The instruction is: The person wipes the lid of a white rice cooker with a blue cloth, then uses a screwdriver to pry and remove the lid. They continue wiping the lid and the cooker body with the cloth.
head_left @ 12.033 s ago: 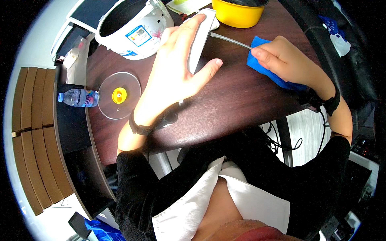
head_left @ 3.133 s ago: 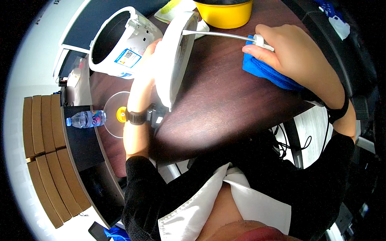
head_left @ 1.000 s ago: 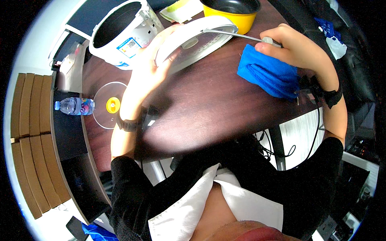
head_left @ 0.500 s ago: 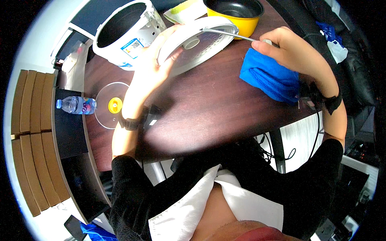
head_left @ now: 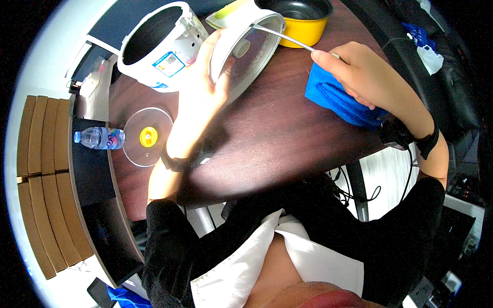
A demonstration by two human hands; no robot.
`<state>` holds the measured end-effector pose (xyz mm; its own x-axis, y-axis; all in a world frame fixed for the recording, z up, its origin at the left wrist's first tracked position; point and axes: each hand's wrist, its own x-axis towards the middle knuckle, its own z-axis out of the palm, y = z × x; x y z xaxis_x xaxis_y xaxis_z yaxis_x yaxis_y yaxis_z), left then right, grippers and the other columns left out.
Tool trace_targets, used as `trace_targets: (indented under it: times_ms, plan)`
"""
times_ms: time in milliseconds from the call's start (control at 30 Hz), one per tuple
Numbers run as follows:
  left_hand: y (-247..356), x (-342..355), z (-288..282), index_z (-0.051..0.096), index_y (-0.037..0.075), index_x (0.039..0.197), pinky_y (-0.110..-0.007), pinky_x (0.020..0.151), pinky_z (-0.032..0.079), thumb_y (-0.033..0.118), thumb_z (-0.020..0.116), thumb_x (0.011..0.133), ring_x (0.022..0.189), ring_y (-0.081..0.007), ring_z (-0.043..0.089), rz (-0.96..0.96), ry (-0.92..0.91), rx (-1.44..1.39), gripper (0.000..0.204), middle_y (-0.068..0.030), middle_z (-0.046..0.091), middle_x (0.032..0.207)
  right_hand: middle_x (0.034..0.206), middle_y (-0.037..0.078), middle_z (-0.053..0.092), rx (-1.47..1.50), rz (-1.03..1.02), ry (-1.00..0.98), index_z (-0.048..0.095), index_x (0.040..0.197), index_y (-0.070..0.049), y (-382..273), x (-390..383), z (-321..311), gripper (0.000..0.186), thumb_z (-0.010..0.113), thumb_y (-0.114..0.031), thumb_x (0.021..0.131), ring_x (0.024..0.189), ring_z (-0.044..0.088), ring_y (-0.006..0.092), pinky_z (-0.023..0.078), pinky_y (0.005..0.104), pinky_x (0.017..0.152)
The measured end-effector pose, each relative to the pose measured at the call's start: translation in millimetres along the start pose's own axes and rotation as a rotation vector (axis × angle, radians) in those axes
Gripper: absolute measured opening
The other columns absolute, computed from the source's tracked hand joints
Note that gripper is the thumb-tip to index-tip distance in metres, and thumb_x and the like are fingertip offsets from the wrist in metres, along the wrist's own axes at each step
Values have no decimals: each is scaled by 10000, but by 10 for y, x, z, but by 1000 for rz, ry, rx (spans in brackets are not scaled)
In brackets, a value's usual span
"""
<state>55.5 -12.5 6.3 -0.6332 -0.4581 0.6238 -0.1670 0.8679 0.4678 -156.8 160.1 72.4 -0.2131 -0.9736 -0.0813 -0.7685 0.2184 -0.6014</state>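
A round white lid (head_left: pixel 250 60) with a perforated rim and a small round knob-like part is held tilted up on its edge above the table by my left hand (head_left: pixel 205 84), fingers behind it and thumb in front. My right hand (head_left: pixel 354 69) is closed round a slim metal screwdriver (head_left: pixel 287 38); most of its pale handle is hidden in the palm. The tip meets the lid's upper rim. Under my right hand lies a crumpled blue cloth (head_left: pixel 334 100). Just left of the lid stands the white rice cooker body (head_left: pixel 149 66), without a lid.
A yellow pot (head_left: pixel 303 32) with a dark inside stands at the far side, beside a white and green packet (head_left: pixel 228 14). On the left, a clear glass lid (head_left: pixel 134 150) with a yellow knob lies near a water bottle (head_left: pixel 97 138). Brown boxes (head_left: pixel 43 226) line the left side.
My left hand has turned the lid more edge-on and shifted it a little left. My right hand has followed to the left, keeping the screwdriver at the rim.
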Motion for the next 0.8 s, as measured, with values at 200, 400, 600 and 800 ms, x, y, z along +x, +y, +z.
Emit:
trace_targets:
  times_ms: [200, 400, 600, 800]
  plan:
    - [-40, 105, 61, 503, 77, 1293, -385, 760, 550, 101, 616, 853, 876, -348, 694, 110, 76, 31, 455, -230, 680, 953, 417, 12, 445, 559, 176, -234, 430, 582, -87, 43, 57, -27, 562, 396, -460, 1001, 287, 412, 83, 304, 214, 280]
    - [62, 131, 82, 494, 115, 1314, -397, 710, 557, 75, 617, 809, 789, -356, 694, 52, 3, 32, 521, -230, 679, 858, 400, 32, 415, 52, 81, -71, 487, 595, -41, 80, 8, -113, 586, 447, -484, 977, 294, 441, 137, 338, 280, 277]
    - [94, 121, 171, 467, 112, 1341, -406, 668, 559, 67, 618, 775, 733, -354, 690, 131, -13, 94, 587, -229, 670, 811, 407, 10, 402, -233, 255, -55, 450, 569, -56, -193, -133, -337, 561, 482, -437, 979, 288, 436, 117, 319, 244, 258]
    - [198, 127, 193, 488, 69, 1321, -381, 622, 557, 280, 656, 852, 718, -337, 696, 120, -68, 105, 540, -222, 676, 815, 405, 16, 410, -267, 370, -231, 421, 507, -79, -172, -84, -678, 618, 469, -486, 971, 274, 409, 98, 315, 243, 253]
